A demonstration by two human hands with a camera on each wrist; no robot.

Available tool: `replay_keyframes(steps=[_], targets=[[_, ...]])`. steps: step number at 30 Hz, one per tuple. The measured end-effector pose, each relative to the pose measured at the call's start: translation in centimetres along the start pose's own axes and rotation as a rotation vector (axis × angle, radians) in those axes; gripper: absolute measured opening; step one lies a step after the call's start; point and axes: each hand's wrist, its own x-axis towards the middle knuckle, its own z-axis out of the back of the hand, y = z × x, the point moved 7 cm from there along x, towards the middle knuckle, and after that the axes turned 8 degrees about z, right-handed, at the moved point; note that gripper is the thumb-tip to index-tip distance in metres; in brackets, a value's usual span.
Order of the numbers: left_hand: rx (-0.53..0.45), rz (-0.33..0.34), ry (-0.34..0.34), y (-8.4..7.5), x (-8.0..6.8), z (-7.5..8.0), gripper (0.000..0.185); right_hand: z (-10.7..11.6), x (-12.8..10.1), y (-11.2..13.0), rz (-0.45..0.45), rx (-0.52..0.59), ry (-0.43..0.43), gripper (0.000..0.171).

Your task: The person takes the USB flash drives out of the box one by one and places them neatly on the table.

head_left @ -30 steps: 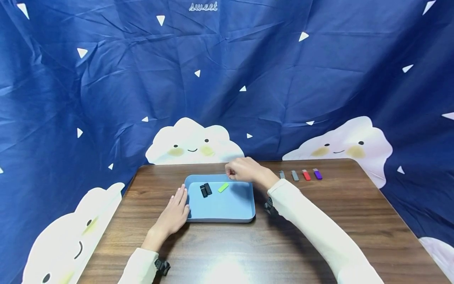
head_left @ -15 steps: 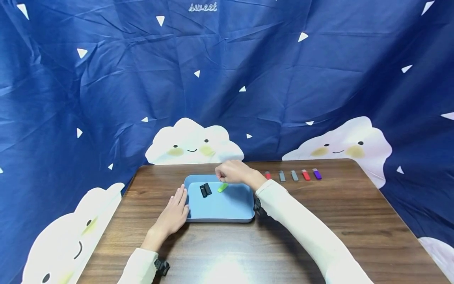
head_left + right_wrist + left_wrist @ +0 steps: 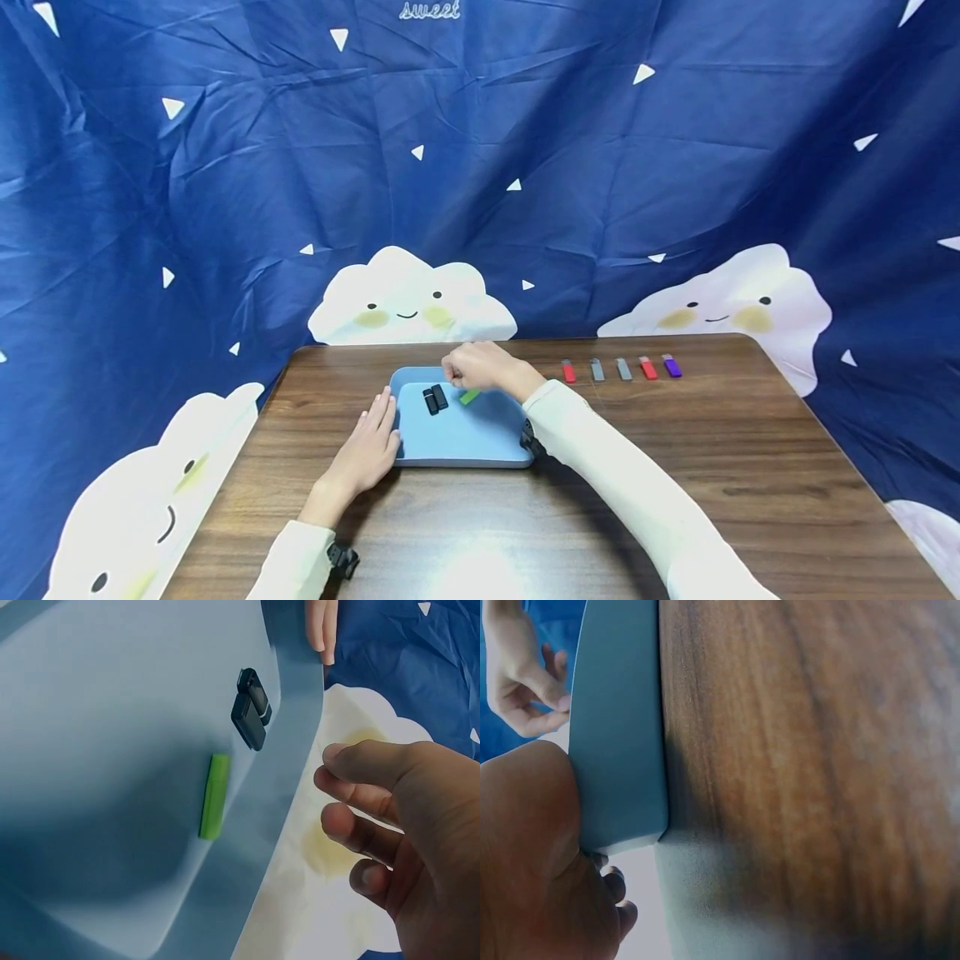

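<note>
A light blue tray lies on the wooden table. In it are two small black sticks side by side and a green stick. My right hand hovers over the tray's back part, just above the green stick, fingers loosely curled and holding nothing. In the right wrist view, the right hand is apart from the green stick and the black sticks. My left hand lies flat on the table, straight fingers against the tray's left wall.
On the table right of the tray, a row of small sticks: red, grey, grey, red, purple. A blue cloth with white clouds hangs behind and around the table.
My right hand has moved left from the tray's back right corner to above the green stick, uncovering the leftmost red stick in the row. The left hand has stayed put.
</note>
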Motion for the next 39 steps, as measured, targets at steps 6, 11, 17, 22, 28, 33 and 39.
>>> replay_keyframes(steps=[6, 11, 17, 22, 28, 33, 39], targets=[[-0.025, -0.003, -0.002, -0.1, 0.1, 0.2, 0.063, -0.9, 0.7, 0.0, -0.018, 0.014, 0.014, 0.008], [0.017, -0.005, -0.002, 0.3, 0.1, -0.2, 0.063, -1.8, 1.2, 0.0, -0.033, 0.035, 0.033, 0.017], [-0.022, 0.008, 0.003, 0.0, 0.0, 0.1, 0.063, -2.4, 1.7, -0.1, -0.051, 0.057, 0.044, 0.02], [-0.006, 0.006, 0.006, 0.1, 0.2, -0.1, 0.063, -3.0, 2.0, -0.2, -0.066, 0.051, 0.069, 0.024], [0.026, -0.01, -0.009, 0.7, 0.5, -0.6, 0.063, -3.7, 2.2, -0.2, -0.074, 0.029, 0.096, 0.033], [0.007, -0.014, -0.006, 0.7, 0.6, -0.6, 0.063, -4.5, 2.3, 0.0, -0.077, -0.011, 0.13, 0.043], [0.017, 0.005, 0.018, 0.5, 0.4, -0.4, 0.064, -5.8, 2.3, 0.4, -0.095, -0.03, 0.194, 0.051]])
